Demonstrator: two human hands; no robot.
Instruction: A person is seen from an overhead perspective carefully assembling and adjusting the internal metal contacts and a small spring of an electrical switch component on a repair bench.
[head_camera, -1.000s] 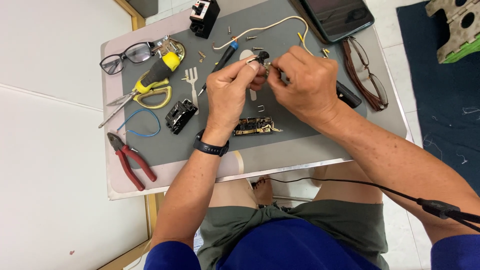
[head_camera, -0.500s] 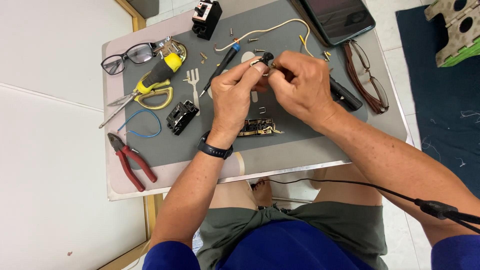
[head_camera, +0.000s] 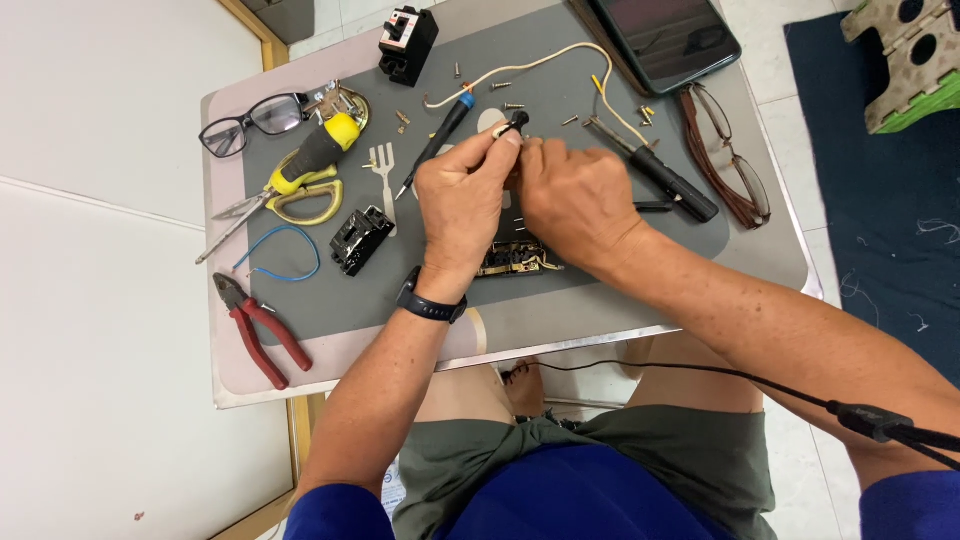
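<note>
Over a grey mat (head_camera: 400, 290), my left hand (head_camera: 462, 200) pinches a small black part (head_camera: 515, 122) at its fingertips. My right hand (head_camera: 575, 195) is closed beside it, fingers curled against the left hand; what it holds is hidden. Below both hands lies an opened electrical part with brass contacts (head_camera: 515, 258). A black screwdriver with a blue end (head_camera: 435, 145) lies just left of my left hand. A black-handled tool (head_camera: 660, 175) lies to the right of my right hand.
On the mat lie a black switch block (head_camera: 360, 238), a blue wire loop (head_camera: 280, 255), yellow-handled tools (head_camera: 300, 170), a black breaker (head_camera: 408, 42), a cream wire (head_camera: 520, 68) and loose screws. Red pliers (head_camera: 260, 330), two pairs of glasses (head_camera: 255, 118) and a phone (head_camera: 665, 40) sit around it.
Both hands have shifted slightly left and toward me over the mat, staying together; the small black part now shows at the left fingertips.
</note>
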